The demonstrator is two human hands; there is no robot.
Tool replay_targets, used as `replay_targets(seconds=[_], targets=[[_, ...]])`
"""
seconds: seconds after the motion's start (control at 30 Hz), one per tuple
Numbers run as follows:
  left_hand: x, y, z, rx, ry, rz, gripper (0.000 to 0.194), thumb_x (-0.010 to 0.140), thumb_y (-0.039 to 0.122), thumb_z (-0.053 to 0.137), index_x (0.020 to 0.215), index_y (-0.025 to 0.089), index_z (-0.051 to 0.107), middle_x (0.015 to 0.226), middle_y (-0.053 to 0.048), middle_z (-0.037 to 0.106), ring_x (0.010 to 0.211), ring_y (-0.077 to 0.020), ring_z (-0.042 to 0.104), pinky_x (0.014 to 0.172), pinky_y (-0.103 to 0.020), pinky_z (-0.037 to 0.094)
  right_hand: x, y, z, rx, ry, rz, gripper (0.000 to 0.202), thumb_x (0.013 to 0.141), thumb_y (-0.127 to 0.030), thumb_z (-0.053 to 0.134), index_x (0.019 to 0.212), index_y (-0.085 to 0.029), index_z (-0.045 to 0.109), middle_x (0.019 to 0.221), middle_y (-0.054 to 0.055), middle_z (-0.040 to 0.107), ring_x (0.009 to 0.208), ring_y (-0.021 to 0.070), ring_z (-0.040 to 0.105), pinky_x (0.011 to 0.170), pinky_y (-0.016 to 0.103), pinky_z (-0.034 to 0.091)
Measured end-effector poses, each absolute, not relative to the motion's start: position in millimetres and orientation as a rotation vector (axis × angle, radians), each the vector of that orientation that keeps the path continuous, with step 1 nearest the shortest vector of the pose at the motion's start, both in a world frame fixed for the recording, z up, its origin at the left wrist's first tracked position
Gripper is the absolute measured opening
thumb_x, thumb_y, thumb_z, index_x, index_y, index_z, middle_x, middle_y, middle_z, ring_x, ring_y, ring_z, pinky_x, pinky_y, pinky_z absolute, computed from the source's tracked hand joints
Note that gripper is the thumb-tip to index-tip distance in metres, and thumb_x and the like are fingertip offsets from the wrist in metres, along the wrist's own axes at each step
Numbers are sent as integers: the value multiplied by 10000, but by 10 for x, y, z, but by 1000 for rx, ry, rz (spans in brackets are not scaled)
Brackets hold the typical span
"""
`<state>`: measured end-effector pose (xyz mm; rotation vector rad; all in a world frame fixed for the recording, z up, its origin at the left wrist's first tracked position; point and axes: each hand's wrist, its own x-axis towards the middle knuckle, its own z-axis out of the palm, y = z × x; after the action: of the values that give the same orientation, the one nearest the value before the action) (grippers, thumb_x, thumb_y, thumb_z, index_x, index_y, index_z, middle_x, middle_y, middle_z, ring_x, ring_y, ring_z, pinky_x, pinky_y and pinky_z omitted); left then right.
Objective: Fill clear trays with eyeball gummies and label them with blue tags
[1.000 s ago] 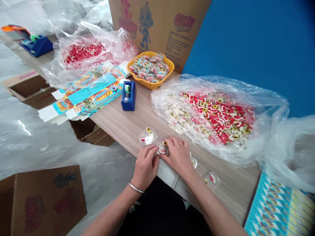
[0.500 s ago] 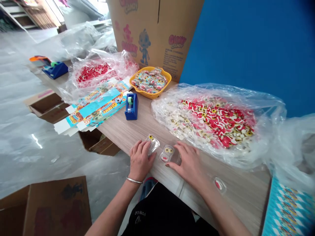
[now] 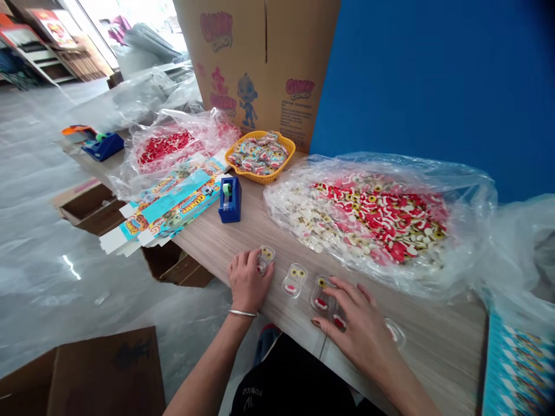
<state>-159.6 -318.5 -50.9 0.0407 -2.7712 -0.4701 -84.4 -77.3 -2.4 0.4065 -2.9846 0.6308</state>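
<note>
My left hand (image 3: 249, 283) rests on the table with thumb and fingers curled around the near end of a clear plastic tray (image 3: 266, 254) with yellow-and-black gummy eyes. To its right, untouched, lies a clear tray (image 3: 295, 281) with two gummy eyes and a red-and-white gummy mouth. My right hand (image 3: 358, 318) reaches over another clear tray (image 3: 318, 297), fingers apart, its index fingertip at an eye. Beneath that hand a further red gummy mouth (image 3: 339, 322) shows; its tray is mostly covered. Beside the right wrist lies one more clear tray (image 3: 396, 334), partly hidden.
Behind the trays spreads a large clear bag (image 3: 295, 216) of loose gummies. A yellow basket (image 3: 247, 175) of filled packs, a blue tape dispenser (image 3: 229, 202) and flat printed cartons (image 3: 173, 202) stand left. A big cardboard box (image 3: 264, 75) rises behind; blue printed packaging (image 3: 515, 370) is right.
My right hand has moved right, from the middle tray to the one beside it, uncovering the middle tray. My left hand stays at its tray. The view has tilted up slightly.
</note>
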Motion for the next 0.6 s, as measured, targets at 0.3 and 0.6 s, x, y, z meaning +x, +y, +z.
replay_targets(seconds=[0.3, 0.6], targets=[[-1643, -3164, -610, 26, -2737, -501, 326, 827, 322, 621, 1135, 217, 624, 1066, -94, 621, 981, -272, 578, 851, -404, 445, -688, -665, -16, 364, -3008, 741, 333, 826, -437, 680, 1109, -269, 627, 1310, 101, 610, 1182, 297, 590, 1063, 570, 351], [-1623, -3215, -494, -159, -2502, -650, 472, 812, 338, 676, 1235, 158, 569, 1199, -163, 610, 1162, -312, 546, 1008, -480, 427, -328, -882, 656, 271, -2921, 1186, 625, 839, -450, 664, 1396, -247, 463, 1304, 103, 615, 1199, 284, 568, 1002, 456, 461]])
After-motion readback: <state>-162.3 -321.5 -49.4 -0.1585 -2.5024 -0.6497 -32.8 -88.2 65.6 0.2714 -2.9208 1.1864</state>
